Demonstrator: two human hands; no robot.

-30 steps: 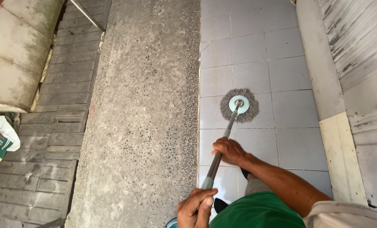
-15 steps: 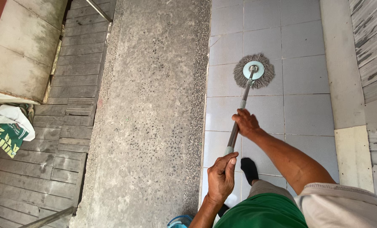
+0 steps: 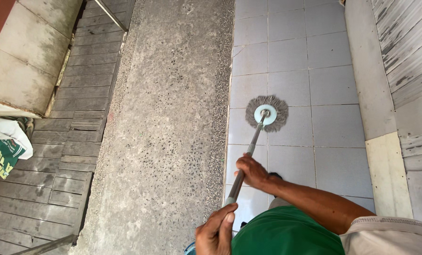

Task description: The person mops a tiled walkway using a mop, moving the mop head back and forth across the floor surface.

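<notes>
Nearest the camera, the left hand (image 3: 215,233) is clenched around the top end of the mop handle (image 3: 246,158), thumb laid along the shaft, which lets it steer the long pole from above; its wrist is cut off by the bottom edge. A little further out, the right hand (image 3: 251,171) is wrapped around the middle of the same handle, placed lower to press and guide the head. The handle slants away so the round grey mop head (image 3: 267,113), with its pale blue disc, lies flat on the grey tiled floor (image 3: 334,127), just beside the speckled concrete strip (image 3: 168,118). A dark foot behind the right forearm is mostly hidden. Far left, a white and green bag (image 3: 3,146) lies on weathered wooden planks (image 3: 55,156), partly cropped.
</notes>
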